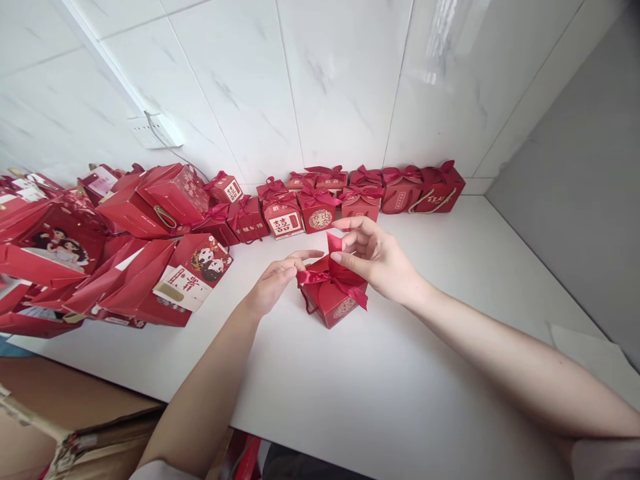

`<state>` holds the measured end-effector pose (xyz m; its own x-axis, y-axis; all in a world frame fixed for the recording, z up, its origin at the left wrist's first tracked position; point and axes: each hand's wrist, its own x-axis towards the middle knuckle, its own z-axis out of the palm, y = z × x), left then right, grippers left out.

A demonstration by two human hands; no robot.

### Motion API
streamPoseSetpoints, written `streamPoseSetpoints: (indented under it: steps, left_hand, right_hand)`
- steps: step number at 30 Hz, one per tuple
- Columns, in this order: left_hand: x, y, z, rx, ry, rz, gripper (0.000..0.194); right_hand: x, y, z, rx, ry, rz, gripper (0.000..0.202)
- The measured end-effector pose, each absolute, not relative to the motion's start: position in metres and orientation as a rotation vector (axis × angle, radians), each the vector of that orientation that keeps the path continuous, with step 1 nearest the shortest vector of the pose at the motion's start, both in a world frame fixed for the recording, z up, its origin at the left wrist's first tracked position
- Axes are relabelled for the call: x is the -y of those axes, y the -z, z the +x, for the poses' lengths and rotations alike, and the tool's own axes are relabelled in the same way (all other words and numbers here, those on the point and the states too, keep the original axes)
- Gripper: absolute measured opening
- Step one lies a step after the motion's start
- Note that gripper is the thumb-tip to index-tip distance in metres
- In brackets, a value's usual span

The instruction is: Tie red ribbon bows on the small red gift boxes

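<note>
In the head view a small red gift box stands on the white table, with a round pale emblem on its front side. A glossy red ribbon crosses its top, one tail hanging over the front right edge. My left hand is at the box's left, thumb and fingers closed at the left part of the ribbon. My right hand is above the right side, pinching an upright piece of ribbon between thumb and fingers. The knot area is partly hidden by my right fingers.
Several finished-looking red boxes with bows line the tiled wall. Larger red boxes are piled at the left. An open cardboard carton stands below the table's front left edge. A wall socket has a cable plugged in.
</note>
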<state>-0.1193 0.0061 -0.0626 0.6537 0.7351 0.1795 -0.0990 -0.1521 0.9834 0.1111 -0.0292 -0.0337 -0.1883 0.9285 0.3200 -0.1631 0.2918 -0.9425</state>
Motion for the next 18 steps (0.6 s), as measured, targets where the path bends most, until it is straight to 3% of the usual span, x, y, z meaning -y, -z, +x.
streamPoseSetpoints:
  steps: [3,7,12,18]
  left_hand:
    - [-0.005,0.064,-0.117,-0.642,-0.821,1.517,0.029]
    - [-0.005,0.064,-0.114,-0.815,-0.828,1.508,0.036]
    - [-0.003,0.062,-0.110,-0.987,-0.805,1.512,0.046]
    - [-0.002,0.060,-0.110,-1.027,-0.768,1.582,0.044]
  right_hand:
    - [0.034,0.029,0.112,1.474,-1.185,-0.776,0.015]
    - [0.047,0.021,0.116,1.876,-1.146,-0.762,0.005]
    - [0.064,0.015,0.115,2.501,-0.822,-0.537,0.014]
    - [0.076,0.009,0.112,2.766,-0.502,-0.578,0.016]
